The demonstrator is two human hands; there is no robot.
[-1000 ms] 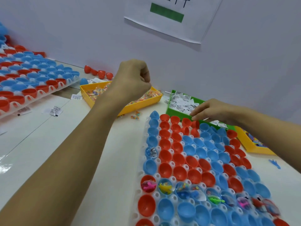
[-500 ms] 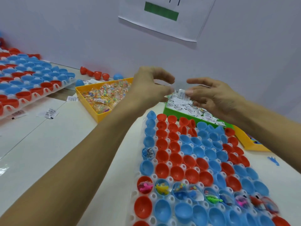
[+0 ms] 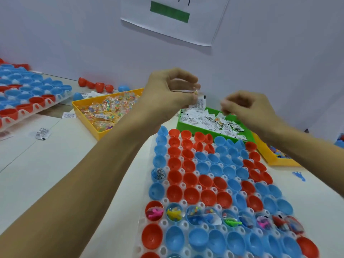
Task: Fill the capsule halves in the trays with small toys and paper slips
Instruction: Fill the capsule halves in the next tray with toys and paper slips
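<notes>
Nearest us: white tray point(image 3: 163, 223) of red and blue capsule halves point(image 3: 191, 180), open side up. One row near the bottom is filled with small toys point(image 3: 174, 214) in pink, yellow, green and mixed colours. Further up the left column, one blue half holds a paper slip point(image 3: 160, 174). The other halves we see look unfilled.

Above the tray, our left hand point(image 3: 167, 94) is raised, fingers curled, pinching a small clear packet plus a printed paper slip point(image 3: 200, 102) at the fingertips. Our right hand point(image 3: 245, 107) is just beside it, apart, fingers curled in; blurred, so we cannot tell whether it has anything.

Behind the hands: green bin point(image 3: 181, 121) of paper slips, touching the tray's far edge. Left of it, yellow bin point(image 3: 87, 118) of wrapped toys. Another yellow bin point(image 3: 268, 157) at right, partly hidden by the right forearm.

Far left: second tray point(image 3: 37, 107) of halves. Loose capsule halves point(image 3: 96, 85) along the wall, stray slips point(image 3: 42, 133) on the table point(image 3: 55, 164). Paper sheet point(image 3: 175, 19) with green bar on the wall.
</notes>
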